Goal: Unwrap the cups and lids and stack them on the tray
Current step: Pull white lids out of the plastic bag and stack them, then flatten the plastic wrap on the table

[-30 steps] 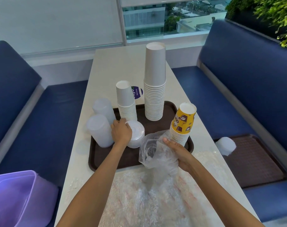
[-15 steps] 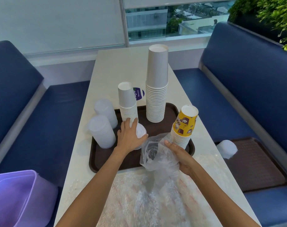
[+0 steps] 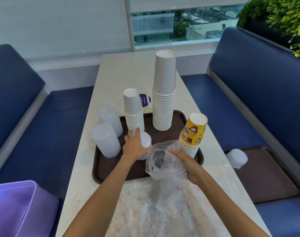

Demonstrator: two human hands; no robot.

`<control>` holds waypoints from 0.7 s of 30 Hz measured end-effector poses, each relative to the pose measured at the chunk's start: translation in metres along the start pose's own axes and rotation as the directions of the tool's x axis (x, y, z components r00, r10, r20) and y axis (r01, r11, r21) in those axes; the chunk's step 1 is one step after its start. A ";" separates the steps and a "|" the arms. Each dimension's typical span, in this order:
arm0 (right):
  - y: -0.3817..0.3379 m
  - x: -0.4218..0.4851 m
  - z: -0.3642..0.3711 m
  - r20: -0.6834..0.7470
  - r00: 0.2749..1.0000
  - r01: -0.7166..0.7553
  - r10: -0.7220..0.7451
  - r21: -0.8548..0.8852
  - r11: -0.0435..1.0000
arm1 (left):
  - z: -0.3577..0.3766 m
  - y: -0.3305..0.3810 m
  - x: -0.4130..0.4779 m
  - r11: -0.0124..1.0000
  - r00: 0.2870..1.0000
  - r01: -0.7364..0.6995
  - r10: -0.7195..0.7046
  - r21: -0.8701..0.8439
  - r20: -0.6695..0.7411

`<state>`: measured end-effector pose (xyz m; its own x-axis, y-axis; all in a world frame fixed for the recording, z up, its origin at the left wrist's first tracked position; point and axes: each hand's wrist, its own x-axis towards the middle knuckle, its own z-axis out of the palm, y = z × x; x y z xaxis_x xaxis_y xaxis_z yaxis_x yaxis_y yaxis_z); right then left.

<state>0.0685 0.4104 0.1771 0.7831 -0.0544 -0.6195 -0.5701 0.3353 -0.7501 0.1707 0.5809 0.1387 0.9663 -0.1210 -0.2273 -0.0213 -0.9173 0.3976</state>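
Observation:
A dark brown tray (image 3: pixel 108 170) lies on the white table. On it stand a tall stack of white cups (image 3: pixel 163 93), a shorter white cup stack (image 3: pixel 133 110), a yellow printed cup stack (image 3: pixel 193 134) and two stacks of clear lids (image 3: pixel 107 140). My left hand (image 3: pixel 134 146) rests flat on a low stack of white lids (image 3: pixel 145 139) in the tray's middle. My right hand (image 3: pixel 187 162) grips an empty clear plastic wrapper (image 3: pixel 160 161) at the tray's front edge, close to the yellow cups.
Bubble wrap (image 3: pixel 163 211) covers the near end of the table. A purple bin (image 3: pixel 17 207) sits on the left bench. On the right bench lies a second brown tray (image 3: pixel 269 177) with a wrapped stack of lids (image 3: pixel 236 158). A purple sticker (image 3: pixel 145 100) marks the table.
My left hand has moved from the side of the white lid stack onto its top, fingers spread flat. My right hand still holds the wrapper in about the same place.

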 end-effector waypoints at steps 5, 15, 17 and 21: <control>0.001 0.001 0.000 -0.008 1.000 0.006 -0.006 0.031 1.000 | 0.003 -0.001 -0.001 1.000 1.000 0.026 -0.026 -0.015 0.001; 0.002 0.001 0.001 0.024 1.000 0.017 -0.018 0.052 0.999 | -0.013 0.002 -0.014 0.962 0.970 -0.117 0.057 -0.246 -0.236; 0.004 0.001 0.000 0.051 0.999 0.014 -0.017 0.056 0.998 | -0.022 0.007 -0.027 0.878 0.911 -0.223 0.032 -0.424 -0.412; 0.004 -0.002 0.004 0.039 0.999 0.003 -0.005 0.059 0.998 | -0.029 0.008 -0.060 0.708 0.863 -0.373 0.028 -0.600 -0.504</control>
<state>0.0658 0.4157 0.1760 0.7952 -0.0195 -0.6060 -0.5520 0.3901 -0.7369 0.1201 0.5921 0.1813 0.9628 0.0610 0.2633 -0.2221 -0.3767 0.8993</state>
